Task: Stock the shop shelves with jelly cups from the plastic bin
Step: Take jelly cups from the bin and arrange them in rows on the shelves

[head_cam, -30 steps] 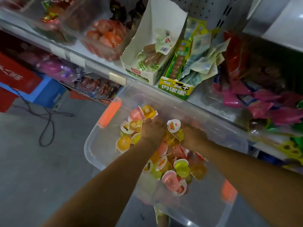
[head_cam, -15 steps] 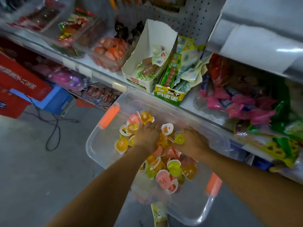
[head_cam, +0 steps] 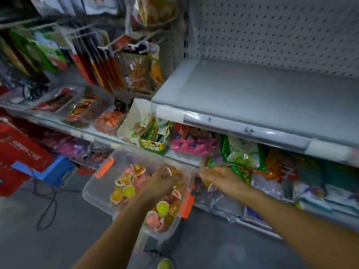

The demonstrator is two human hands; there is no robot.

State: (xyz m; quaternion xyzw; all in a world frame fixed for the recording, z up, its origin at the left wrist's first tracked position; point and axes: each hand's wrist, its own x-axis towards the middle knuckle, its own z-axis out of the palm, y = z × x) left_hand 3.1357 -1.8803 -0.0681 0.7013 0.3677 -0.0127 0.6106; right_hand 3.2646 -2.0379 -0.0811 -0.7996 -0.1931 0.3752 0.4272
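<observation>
Clear plastic bin (head_cam: 93,192) holding loose jelly cups (head_cam: 128,191); left hand (head_cam: 163,181) curled around several inside it; right hand (head_cam: 223,179) beside the bin, blurred, grip cannot be told

Clear, open-topped plastic bin (head_cam: 91,193) with orange latches (head_cam: 104,167) is sitting beneath the left hand (head_cam: 165,179) and just left of the right hand (head_cam: 223,177). Jelly cups (head_cam: 128,191), small domes of yellow, orange, pink and green jelly under white printed lids, are lying heaped and tilted inside it, around the left hand, whose curled fingers are gripping a few. Grey upper shelf (head_cam: 272,98) is extending above and beyond the right hand.
</observation>
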